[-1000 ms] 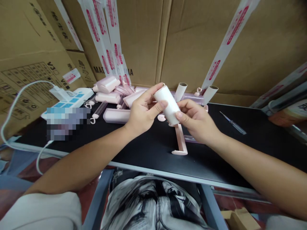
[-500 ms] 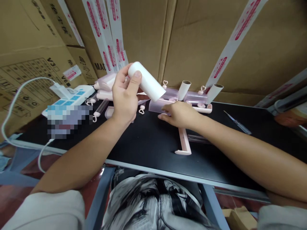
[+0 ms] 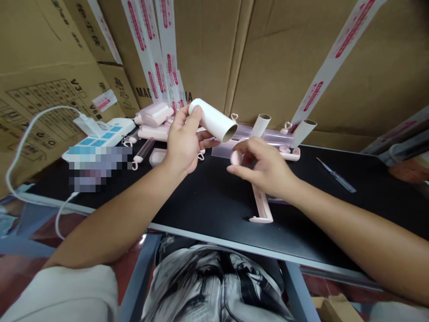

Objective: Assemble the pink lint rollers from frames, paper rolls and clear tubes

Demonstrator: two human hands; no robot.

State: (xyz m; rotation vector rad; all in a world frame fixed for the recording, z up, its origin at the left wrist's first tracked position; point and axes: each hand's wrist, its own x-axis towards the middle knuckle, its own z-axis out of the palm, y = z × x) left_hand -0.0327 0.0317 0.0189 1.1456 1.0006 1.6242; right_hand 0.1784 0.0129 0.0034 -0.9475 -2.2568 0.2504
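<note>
Power strip [image 3: 100, 139] sits toward the desk's [image 3: 208, 201] left end; the left hand [image 3: 183, 145] has its grip wrapped round a raised white roll [image 3: 214, 120], well inside the front edge; the right hand [image 3: 263, 158], grip nearly closed, pinches a pink disc [image 3: 236, 158], with room before the screwdriver [image 3: 338, 178].

Your frame is moderately lit, with soft light brightening the white roll [image 3: 214, 120] near mid-frame while the cardboard [image 3: 409, 58] dims toward the upper right corner. Wide-angle distortion stretches your sleeve [image 3: 67, 293] at the lower left, and square pixelation [image 3: 97, 165] blots out a patch left of center.
</note>
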